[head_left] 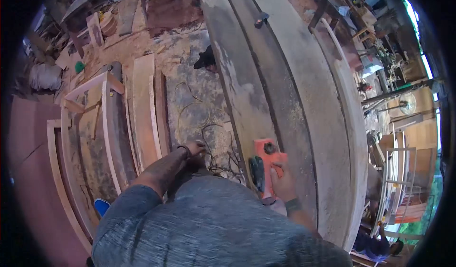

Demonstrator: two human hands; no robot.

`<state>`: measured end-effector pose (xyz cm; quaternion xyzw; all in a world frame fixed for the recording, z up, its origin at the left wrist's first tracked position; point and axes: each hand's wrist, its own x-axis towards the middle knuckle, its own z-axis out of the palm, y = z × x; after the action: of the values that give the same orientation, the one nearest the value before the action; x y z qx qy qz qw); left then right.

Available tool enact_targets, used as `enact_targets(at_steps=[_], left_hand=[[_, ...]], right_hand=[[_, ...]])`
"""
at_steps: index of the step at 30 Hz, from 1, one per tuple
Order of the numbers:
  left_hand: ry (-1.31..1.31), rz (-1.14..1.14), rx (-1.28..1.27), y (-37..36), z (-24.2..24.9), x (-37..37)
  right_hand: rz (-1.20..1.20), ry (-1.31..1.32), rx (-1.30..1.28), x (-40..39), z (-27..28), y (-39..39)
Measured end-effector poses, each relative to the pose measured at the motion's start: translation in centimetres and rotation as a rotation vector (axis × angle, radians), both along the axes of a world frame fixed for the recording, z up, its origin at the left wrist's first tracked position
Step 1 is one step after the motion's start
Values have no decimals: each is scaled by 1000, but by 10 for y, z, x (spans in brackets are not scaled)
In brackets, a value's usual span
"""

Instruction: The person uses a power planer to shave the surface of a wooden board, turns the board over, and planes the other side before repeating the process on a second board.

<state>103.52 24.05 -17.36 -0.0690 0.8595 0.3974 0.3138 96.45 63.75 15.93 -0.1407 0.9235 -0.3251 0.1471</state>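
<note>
My right hand [284, 182] grips the handle of an orange electric planer [266, 165], which rests on a long grey wooden plank [240, 86] on the workbench. My left hand [194, 148] reaches down to the left of the bench, over a tangle of dark cable [216, 160] on the sawdust-covered floor. Whether its fingers hold the cable I cannot tell. My grey shirt fills the lower middle of the view.
Several long planks [304, 91] lie side by side on the bench. Wooden frames and boards [142, 110] lie on the floor at left. A dark animal [206, 58] lies beside the bench. Another person [377, 245] crouches at lower right, near stacked frames [403, 172].
</note>
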Motion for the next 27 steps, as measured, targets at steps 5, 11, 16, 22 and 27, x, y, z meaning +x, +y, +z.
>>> enact_targets(at_steps=[5, 11, 16, 22, 27], left_hand=[[-177, -287, -48, -6, 6, -37], [-123, -414, -92, -111, -79, -71], [126, -328, -161, -212, -61, -100], [-91, 122, -188, -265, -33, -105], [-198, 336, 50, -233, 15, -138]], right_hand=[[114, 106, -158, -97, -14, -79], [131, 250, -194, -247, -41, -203], [110, 111, -125, -337, -22, -299], [141, 176, -230, -441, -50, -390], [140, 231, -78, -513, -31, -466]])
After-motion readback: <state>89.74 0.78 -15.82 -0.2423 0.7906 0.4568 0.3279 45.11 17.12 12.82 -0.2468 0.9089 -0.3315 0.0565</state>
